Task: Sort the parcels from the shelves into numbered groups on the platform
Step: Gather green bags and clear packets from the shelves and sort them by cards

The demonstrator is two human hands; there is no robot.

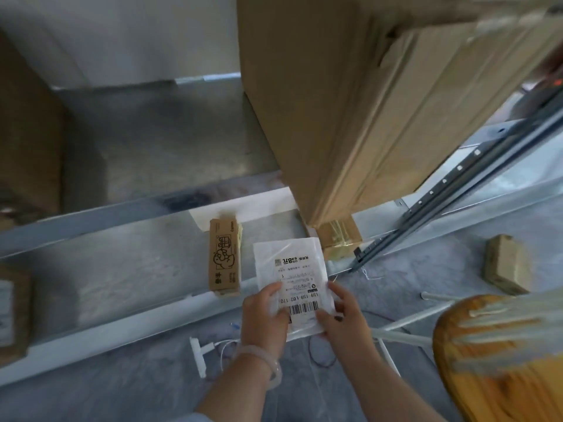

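Above the metal shelf (128, 278), both hands' fingers (327, 295) pinch the white parcel (291, 269).

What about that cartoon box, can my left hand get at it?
Probably yes: the cartoon box stands just beyond the left hand, nothing between, though that hand holds the white parcel.

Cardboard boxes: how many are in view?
6: tall box upper right, printed box and taped box on the lower shelf, floor box at right, upper-left box and lower-left box blurred. Others may be hidden.
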